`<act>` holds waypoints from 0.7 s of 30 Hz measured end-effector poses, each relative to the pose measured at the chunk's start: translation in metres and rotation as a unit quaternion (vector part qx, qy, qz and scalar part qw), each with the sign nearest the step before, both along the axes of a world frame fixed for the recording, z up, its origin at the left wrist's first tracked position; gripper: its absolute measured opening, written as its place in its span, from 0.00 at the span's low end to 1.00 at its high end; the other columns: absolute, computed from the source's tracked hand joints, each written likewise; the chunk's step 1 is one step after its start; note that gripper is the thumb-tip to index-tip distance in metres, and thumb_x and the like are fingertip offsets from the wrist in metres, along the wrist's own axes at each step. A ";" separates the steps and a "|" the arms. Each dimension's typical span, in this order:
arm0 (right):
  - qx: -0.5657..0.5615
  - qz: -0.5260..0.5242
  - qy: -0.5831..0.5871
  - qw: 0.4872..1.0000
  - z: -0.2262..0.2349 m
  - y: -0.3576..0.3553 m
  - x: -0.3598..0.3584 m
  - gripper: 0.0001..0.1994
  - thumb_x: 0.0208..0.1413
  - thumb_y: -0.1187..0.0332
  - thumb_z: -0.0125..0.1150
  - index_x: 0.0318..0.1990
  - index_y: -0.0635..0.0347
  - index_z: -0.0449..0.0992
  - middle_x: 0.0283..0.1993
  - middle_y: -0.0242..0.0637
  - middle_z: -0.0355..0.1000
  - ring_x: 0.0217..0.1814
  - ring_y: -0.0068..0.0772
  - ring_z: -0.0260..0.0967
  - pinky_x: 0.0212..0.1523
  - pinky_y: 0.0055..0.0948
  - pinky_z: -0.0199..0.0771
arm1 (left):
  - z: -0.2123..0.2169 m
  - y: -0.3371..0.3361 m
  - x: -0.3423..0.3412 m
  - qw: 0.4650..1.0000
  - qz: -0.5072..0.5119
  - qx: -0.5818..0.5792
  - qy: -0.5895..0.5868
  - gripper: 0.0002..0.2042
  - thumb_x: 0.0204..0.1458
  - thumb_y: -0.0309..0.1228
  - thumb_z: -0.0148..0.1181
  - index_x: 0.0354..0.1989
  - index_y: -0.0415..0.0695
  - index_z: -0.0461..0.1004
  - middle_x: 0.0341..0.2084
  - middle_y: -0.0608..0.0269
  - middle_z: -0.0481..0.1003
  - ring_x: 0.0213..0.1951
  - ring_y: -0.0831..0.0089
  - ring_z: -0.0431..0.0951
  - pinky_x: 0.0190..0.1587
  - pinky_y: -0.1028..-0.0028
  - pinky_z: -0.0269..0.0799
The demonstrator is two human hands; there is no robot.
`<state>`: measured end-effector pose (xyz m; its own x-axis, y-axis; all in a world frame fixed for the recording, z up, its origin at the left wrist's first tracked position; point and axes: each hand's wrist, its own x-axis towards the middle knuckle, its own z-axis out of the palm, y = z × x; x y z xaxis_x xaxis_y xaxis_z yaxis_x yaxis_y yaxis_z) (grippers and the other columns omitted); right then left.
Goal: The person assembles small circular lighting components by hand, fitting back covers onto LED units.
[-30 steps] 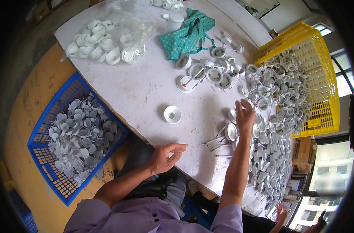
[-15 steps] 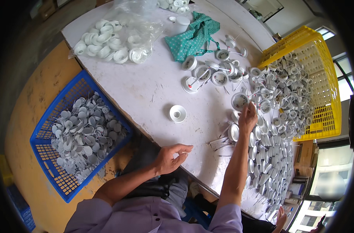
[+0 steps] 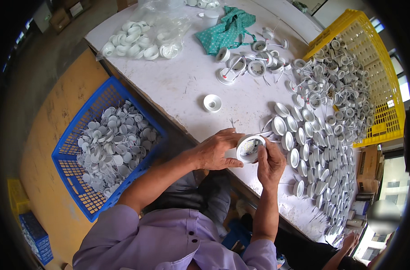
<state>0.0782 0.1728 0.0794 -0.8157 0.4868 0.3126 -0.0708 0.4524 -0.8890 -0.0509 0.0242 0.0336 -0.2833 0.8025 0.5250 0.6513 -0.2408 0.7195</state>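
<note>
Just over the table's front edge, a round white LED lamp (image 3: 250, 150) is tilted so that its open face, dotted with small LEDs, shows. My right hand (image 3: 271, 166) grips its right rim between thumb and fingers. From the other side my left hand (image 3: 220, 150) closes on the lamp, index finger at the top and thumb below. A lone white cup-shaped housing (image 3: 212, 103) sits on the white table beyond my hands. To the right of my hands stand rows of white round lamps (image 3: 304, 139), many tilted on edge.
At left is a blue basket (image 3: 70, 180) of white discs with wires. A yellow crate (image 3: 385, 76) spills lamp parts at right. Farther back lie a plastic bag of white rings (image 3: 142, 42), a green dotted cloth (image 3: 225, 33) and loose lamps (image 3: 256, 67). Another person's hand (image 3: 350, 242) shows lower right.
My right hand has brought a lamp from the pile back toward me. My left hand has moved right and now holds it too. The view has shifted slightly.
</note>
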 end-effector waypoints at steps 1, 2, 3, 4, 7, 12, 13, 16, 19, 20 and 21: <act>-0.001 -0.003 0.003 1.000 0.000 -0.002 0.002 0.10 0.55 0.78 0.54 0.44 0.70 0.76 0.34 0.40 0.75 0.30 0.19 0.70 0.30 0.20 0.70 | 0.003 -0.002 0.004 1.000 -0.003 -0.001 0.003 0.32 0.45 0.47 0.66 0.53 0.38 0.67 0.52 0.46 0.70 0.56 0.49 0.67 0.61 0.58 0.60; 0.019 -0.009 0.002 1.000 0.000 -0.004 0.003 0.10 0.55 0.78 0.54 0.43 0.70 0.77 0.33 0.39 0.75 0.30 0.19 0.70 0.29 0.20 0.71 | 0.006 -0.006 0.010 0.998 -0.003 -0.029 -0.051 0.27 0.47 0.44 0.65 0.51 0.37 0.69 0.49 0.46 0.71 0.53 0.50 0.69 0.57 0.59 0.63; 0.039 -0.013 0.002 0.999 0.001 -0.007 0.004 0.10 0.55 0.78 0.54 0.43 0.70 0.77 0.33 0.38 0.75 0.30 0.19 0.70 0.29 0.19 0.71 | 0.010 -0.010 0.014 0.993 0.000 -0.057 -0.105 0.23 0.49 0.40 0.64 0.49 0.37 0.70 0.46 0.46 0.72 0.50 0.51 0.72 0.53 0.60 0.66; 0.032 -0.017 -0.006 0.999 0.003 -0.010 0.005 0.10 0.55 0.78 0.54 0.44 0.70 0.77 0.31 0.37 0.74 0.30 0.19 0.69 0.29 0.20 0.70 | 0.013 -0.012 0.017 0.992 -0.002 -0.027 -0.123 0.16 0.52 0.33 0.59 0.46 0.37 0.71 0.40 0.47 0.74 0.43 0.54 0.75 0.46 0.63 0.70; -0.051 -0.058 -0.015 0.997 0.000 -0.023 0.003 0.10 0.57 0.77 0.54 0.45 0.70 0.76 0.30 0.35 0.73 0.30 0.18 0.69 0.30 0.20 0.69 | 0.014 -0.015 0.022 0.983 -0.002 -0.017 -0.180 0.16 0.53 0.35 0.58 0.44 0.35 0.70 0.31 0.49 0.75 0.36 0.59 0.77 0.39 0.65 0.72; -0.147 -0.092 0.055 0.983 -0.023 -0.054 -0.013 0.12 0.62 0.71 0.53 0.47 0.69 0.75 0.34 0.33 0.74 0.29 0.15 0.67 0.27 0.16 0.70 | -0.011 -0.014 0.037 0.950 0.082 0.013 -0.300 0.14 0.59 0.34 0.50 0.45 0.36 0.68 0.28 0.53 0.75 0.30 0.67 0.76 0.33 0.69 0.71; -0.223 -0.103 0.059 0.968 -0.027 -0.062 -0.016 0.12 0.62 0.70 0.53 0.47 0.69 0.75 0.35 0.34 0.74 0.30 0.16 0.68 0.27 0.16 0.71 | -0.017 -0.014 0.037 0.924 0.090 -0.007 -0.373 0.14 0.60 0.34 0.47 0.46 0.36 0.68 0.28 0.53 0.75 0.29 0.69 0.76 0.33 0.70 0.71; -0.279 -0.084 0.093 0.952 -0.043 -0.082 -0.026 0.11 0.62 0.69 0.53 0.47 0.68 0.71 0.38 0.36 0.74 0.31 0.20 0.71 0.29 0.19 0.75 | -0.029 -0.022 0.035 0.903 0.119 0.037 -0.411 0.16 0.63 0.38 0.43 0.46 0.37 0.68 0.29 0.60 0.75 0.29 0.77 0.75 0.31 0.75 0.71; -0.286 -0.086 0.093 0.950 -0.065 -0.090 -0.040 0.10 0.61 0.70 0.54 0.46 0.66 0.70 0.39 0.36 0.73 0.33 0.21 0.72 0.31 0.20 0.77 | -0.037 -0.034 0.027 0.878 0.151 0.039 -0.453 0.16 0.62 0.40 0.47 0.47 0.38 0.69 0.31 0.66 0.75 0.28 0.83 0.73 0.30 0.78 0.71; -0.304 -0.069 0.083 0.947 -0.067 -0.092 -0.043 0.10 0.61 0.72 0.53 0.48 0.67 0.68 0.39 0.38 0.73 0.33 0.21 0.72 0.30 0.19 0.76 | -0.038 -0.040 0.023 0.891 0.132 0.025 -0.435 0.16 0.62 0.37 0.47 0.51 0.39 0.68 0.36 0.64 0.75 0.32 0.82 0.74 0.34 0.78 0.72; -0.322 -0.050 0.071 0.943 -0.069 -0.095 -0.047 0.12 0.61 0.73 0.53 0.50 0.68 0.67 0.38 0.40 0.73 0.32 0.20 0.72 0.29 0.18 0.75 | -0.039 -0.046 0.020 0.902 0.116 0.011 -0.416 0.16 0.62 0.35 0.48 0.54 0.39 0.67 0.41 0.63 0.75 0.37 0.81 0.75 0.37 0.79 0.73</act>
<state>0.0313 0.0777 0.0104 -0.7272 0.6858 0.0283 -0.1959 -0.1678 -0.9661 -0.0310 -0.0220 -0.0054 -0.7449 0.6638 0.0675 -0.0782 -0.1873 0.9792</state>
